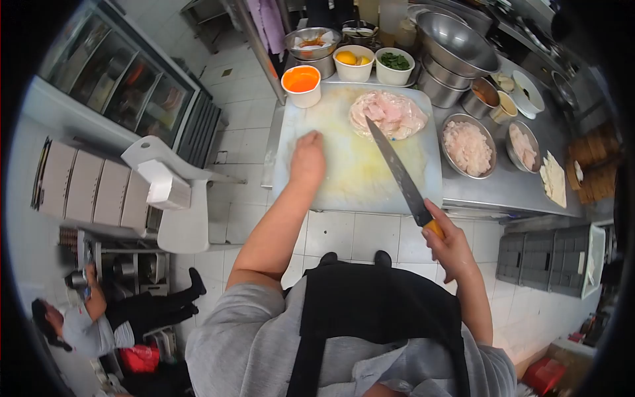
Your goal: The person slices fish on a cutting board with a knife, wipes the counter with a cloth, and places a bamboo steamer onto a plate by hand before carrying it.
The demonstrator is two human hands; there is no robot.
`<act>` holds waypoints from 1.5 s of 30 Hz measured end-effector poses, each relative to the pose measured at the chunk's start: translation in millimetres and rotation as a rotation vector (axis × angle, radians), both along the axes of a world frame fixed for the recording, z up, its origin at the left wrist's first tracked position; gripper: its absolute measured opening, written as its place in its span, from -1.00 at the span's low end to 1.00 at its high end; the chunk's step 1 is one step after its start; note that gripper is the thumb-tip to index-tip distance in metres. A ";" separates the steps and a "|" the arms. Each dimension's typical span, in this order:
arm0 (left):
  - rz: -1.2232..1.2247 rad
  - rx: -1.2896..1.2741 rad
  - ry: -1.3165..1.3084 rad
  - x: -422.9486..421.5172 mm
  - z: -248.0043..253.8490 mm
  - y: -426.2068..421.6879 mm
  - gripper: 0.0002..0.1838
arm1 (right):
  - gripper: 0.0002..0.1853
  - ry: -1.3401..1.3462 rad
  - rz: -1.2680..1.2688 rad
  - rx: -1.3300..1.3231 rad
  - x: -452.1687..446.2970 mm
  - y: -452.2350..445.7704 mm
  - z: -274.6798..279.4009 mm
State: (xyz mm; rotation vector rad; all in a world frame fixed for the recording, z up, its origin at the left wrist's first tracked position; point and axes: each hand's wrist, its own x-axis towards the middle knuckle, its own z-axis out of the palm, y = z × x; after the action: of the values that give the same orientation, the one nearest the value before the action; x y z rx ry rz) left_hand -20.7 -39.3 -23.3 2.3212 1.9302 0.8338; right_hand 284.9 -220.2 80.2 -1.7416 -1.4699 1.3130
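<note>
The right hand point(448, 241) is closed on the kitchen knife point(399, 173), whose blade slants forward-left toward the bagged raw meat point(395, 114) on the cutting board point(354, 182). The left hand point(308, 159), fingers folded together, is nearer to this meat, which lies ahead to its right.

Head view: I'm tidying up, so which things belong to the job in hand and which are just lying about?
Likely part of the job:
knife in the right hand
cutting board
pale meat on it
bowled meat pieces

Probably just lying about:
white chair
purple cloth
grey crates
</note>
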 end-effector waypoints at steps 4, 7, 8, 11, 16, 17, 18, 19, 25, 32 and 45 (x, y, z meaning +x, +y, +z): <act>-0.346 0.031 -0.146 36.3 4.0 -22.6 -0.67 | -0.38 0.049 -0.134 0.029 -45.2 6.2 3.1; -0.404 -0.144 -0.263 48.3 33.1 -13.1 -0.68 | -0.38 0.065 -0.216 0.050 -58.5 3.2 3.4; -0.421 -0.143 -0.269 50.9 38.7 -4.0 -0.68 | -0.38 0.060 -0.257 0.057 -59.5 1.2 2.2; -0.442 0.011 -0.235 65.5 47.6 34.8 -0.69 | -0.38 0.028 -0.321 0.066 -54.2 -7.4 5.9; -0.687 0.126 -0.007 111.2 29.9 90.2 -0.67 | -0.37 0.029 -0.383 0.072 -36.6 -20.4 6.2; -0.688 0.131 -0.004 119.3 26.0 100.6 -0.67 | -0.37 0.038 -0.373 0.062 -32.7 -21.4 6.9; -0.646 0.094 0.101 126.3 30.9 106.7 -0.61 | -0.37 0.048 -0.362 0.054 -27.6 -21.5 7.2; -0.600 0.057 0.208 132.2 34.8 110.6 -0.55 | -0.37 0.055 -0.359 0.061 -21.4 -21.6 6.5; -0.401 -0.585 0.499 156.5 96.9 120.1 -0.21 | -0.37 0.145 -0.221 0.022 11.9 -12.8 5.6; -0.323 -0.482 0.457 170.7 78.6 132.7 -0.36 | -0.37 0.243 -0.073 -0.018 56.7 6.6 -0.1; -0.342 -1.059 -0.823 65.4 169.2 69.1 -0.46 | -0.32 0.343 -0.022 -0.038 75.7 36.1 -7.5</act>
State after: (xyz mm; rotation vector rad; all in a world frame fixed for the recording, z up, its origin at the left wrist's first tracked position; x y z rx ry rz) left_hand 44.7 29.8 145.8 1.2869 1.1077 0.4203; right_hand 360.6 -184.1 72.7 -1.4595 -1.2349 1.5462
